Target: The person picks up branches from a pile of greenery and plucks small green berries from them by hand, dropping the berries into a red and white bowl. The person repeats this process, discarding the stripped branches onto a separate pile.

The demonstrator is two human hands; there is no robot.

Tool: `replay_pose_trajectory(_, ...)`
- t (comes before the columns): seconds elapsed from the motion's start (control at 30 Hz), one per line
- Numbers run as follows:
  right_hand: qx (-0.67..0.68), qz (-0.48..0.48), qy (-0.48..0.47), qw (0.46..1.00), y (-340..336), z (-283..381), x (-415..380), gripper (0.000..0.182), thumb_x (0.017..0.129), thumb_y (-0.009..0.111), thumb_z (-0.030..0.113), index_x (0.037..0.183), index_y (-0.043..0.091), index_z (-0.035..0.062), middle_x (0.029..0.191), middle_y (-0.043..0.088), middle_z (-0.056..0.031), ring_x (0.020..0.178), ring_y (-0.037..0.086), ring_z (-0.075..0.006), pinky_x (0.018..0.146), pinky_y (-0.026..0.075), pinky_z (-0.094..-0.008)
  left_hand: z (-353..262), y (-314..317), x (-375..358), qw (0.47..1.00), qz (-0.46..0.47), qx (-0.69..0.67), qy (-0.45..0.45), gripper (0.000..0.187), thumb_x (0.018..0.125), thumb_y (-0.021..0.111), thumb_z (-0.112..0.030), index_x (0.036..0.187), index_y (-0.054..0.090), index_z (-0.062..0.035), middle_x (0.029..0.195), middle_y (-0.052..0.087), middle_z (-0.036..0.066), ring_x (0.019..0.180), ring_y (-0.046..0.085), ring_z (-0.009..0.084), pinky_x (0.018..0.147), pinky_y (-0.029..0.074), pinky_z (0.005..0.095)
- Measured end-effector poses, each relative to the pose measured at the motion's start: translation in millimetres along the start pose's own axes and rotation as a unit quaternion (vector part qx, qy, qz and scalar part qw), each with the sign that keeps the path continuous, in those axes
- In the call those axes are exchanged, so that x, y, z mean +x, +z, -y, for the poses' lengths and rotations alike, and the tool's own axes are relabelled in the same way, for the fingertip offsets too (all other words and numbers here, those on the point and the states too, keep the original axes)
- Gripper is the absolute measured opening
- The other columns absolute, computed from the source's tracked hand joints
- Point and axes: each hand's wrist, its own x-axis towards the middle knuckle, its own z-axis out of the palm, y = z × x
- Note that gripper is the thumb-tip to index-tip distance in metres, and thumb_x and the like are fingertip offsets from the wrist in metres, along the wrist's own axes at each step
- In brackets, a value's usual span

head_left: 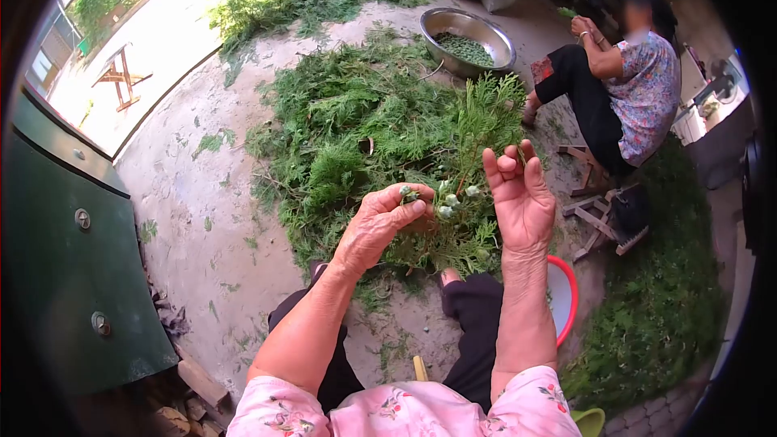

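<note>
Nearest, pink floral sleeves (405,409) and dark trousers (473,332) are seen, with a red-rimmed basin (566,295) just to the right. A cypress sprig (473,146) is held upright by the right hand (522,198), its stem pinched between thumb and fingers (518,163). Pale green seed cones (449,201) on the sprig are touched by the left hand (384,222), whose fingers are clenched on one cone. Beyond the hands, a pile of cut cypress branches (356,125) is spread on the concrete floor (194,202). Farther off, a steel basin (469,40) partly filled with green cones is set. At the far right, another person (627,89) is seated on a low wooden stool (591,182).
</note>
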Motion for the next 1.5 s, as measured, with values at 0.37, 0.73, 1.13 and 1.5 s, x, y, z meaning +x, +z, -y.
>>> replay_pose_trajectory(0.37,-0.621,-0.012,-0.060,0.781,9,-34,-21,0.017,0.079,0.063,0.003,0.095,0.059,0.0003,0.087,0.056,-0.0043,0.073,0.058,-0.0108,0.065,0.048,-0.0230,10,15,12,0.994,-0.015,0.094,0.045,0.046,0.087,0.056,-0.014,0.128,0.040,-0.0005,0.092,0.061,0.004,0.082,0.053,0.0098,0.078,0.044,0.0237)
replay_pose_trajectory(0.73,-0.601,-0.008,0.040,0.798,-10,-43,-22,0.015,0.074,0.068,0.007,0.087,0.063,0.0012,0.081,0.055,-0.0041,0.073,0.056,-0.0106,0.064,0.047,-0.0249,21,12,16,0.980,-0.009,0.194,0.053,0.048,0.084,0.061,-0.014,0.125,0.043,0.0027,0.104,0.059,0.005,0.090,0.053,0.0092,0.081,0.044,0.0242)
replay_pose_trajectory(1.13,-0.502,-0.068,0.070,0.860,-11,-44,-21,0.013,0.080,0.065,0.011,0.085,0.061,-0.0012,0.071,0.059,-0.0003,0.062,0.053,-0.0069,0.060,0.045,-0.0207,12,24,11,0.971,-0.131,0.184,0.075,0.017,0.080,0.065,-0.010,0.092,0.065,0.0025,0.073,0.063,0.003,0.067,0.056,0.0078,0.061,0.044,0.0204)
replay_pose_trajectory(1.5,-0.231,-0.083,0.217,0.945,-26,-30,-13,0.008,0.086,0.056,0.010,0.091,0.053,0.0034,0.080,0.059,-0.0027,0.068,0.058,-0.0091,0.054,0.045,-0.0211,8,18,10,0.989,-0.108,0.101,0.020,0.014,0.081,0.062,-0.011,0.087,0.064,0.0013,0.068,0.060,0.002,0.063,0.053,0.0068,0.058,0.041,0.0208)
